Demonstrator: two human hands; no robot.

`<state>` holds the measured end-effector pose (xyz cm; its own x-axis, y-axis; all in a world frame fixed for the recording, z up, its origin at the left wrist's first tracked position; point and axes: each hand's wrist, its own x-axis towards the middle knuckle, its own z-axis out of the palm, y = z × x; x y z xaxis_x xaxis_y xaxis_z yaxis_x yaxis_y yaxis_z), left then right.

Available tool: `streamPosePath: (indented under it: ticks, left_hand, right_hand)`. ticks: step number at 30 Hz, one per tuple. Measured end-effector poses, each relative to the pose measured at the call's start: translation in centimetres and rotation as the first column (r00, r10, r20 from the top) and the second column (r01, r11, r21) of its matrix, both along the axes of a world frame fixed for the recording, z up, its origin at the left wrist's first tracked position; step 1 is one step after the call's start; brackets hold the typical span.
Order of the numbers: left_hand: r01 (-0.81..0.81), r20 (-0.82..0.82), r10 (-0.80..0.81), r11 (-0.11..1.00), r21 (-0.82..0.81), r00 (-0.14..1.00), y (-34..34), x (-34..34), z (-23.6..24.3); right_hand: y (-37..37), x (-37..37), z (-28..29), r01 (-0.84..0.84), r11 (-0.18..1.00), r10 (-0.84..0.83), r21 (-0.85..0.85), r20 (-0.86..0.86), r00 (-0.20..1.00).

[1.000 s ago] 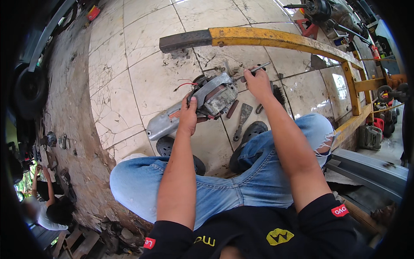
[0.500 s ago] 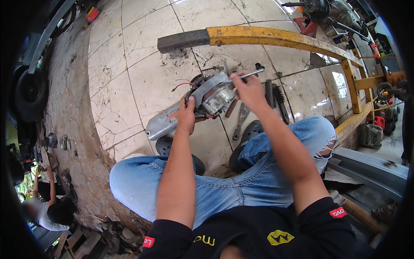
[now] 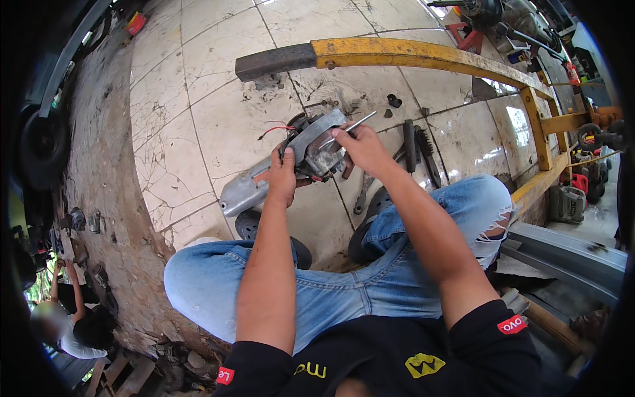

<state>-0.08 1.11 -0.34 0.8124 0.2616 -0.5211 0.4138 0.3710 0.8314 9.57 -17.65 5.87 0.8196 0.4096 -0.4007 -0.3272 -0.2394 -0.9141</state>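
A: Head view. Right hand (image 3: pixel 362 147) closed round a thin metal tool (image 3: pixel 346 128), most likely a screwdriver, tip set against the grey motor unit (image 3: pixel 311 147). Fingers curled tight, no gap showing.

B: Left hand (image 3: pixel 283 177)?

A: Wrapped over the near side of the unit, thumb up, gripping to steady it. Unit is held just above the tiled floor (image 3: pixel 218 126), in front of the knees, its long grey cover (image 3: pixel 243 190) sloping down to the person's left. Red wires (image 3: pixel 274 129) stick out at its far end.

B: How to do this bit well?

A: My reading: keep the tool in line with the fastener, press straight in, and let the left hand take the twist so the unit does not roll. Keep the wires clear of the tip.

B: Around it?

A: A wrench (image 3: pixel 362 197) lies on the floor just past the right foot; two dark ribbed bars (image 3: pixel 418 147) lie beyond the right hand. Small loose bits (image 3: pixel 394 100) sit nearer the yellow frame (image 3: pixel 423 58) that runs along the far edge of the floor and bends down the right side. Another person (image 3: pixel 73 324) crouches at the lower left, well apart.
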Motion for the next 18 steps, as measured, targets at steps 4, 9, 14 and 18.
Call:
streamPosePath:
  ticks: [4,9,14,18]
  left_hand:
    - [0.037,0.073,-0.044,0.995,0.093,0.996,1.1,-0.3,-3.0]
    - [0.039,0.003,-0.039,0.997,0.061,0.999,0.4,-0.3,-1.0]
    - [0.054,0.085,-0.064,0.992,0.116,0.994,1.7,-0.6,-3.1]
    - [0.029,-0.007,-0.03,0.997,-0.071,1.0,1.0,-0.2,0.3]
  right_hand:
    - [-3.1,3.7,-0.1,0.336,0.921,-0.324,-0.197,0.093,0.942]
    - [0.0,0.3,1.4,0.156,0.988,-0.156,-0.001,-0.022,0.988]
    - [-2.8,3.1,-1.3,0.261,0.954,-0.237,-0.148,0.158,0.958]
    - [-3.4,3.0,1.7,0.353,0.933,-0.355,-0.077,-0.019,0.935]
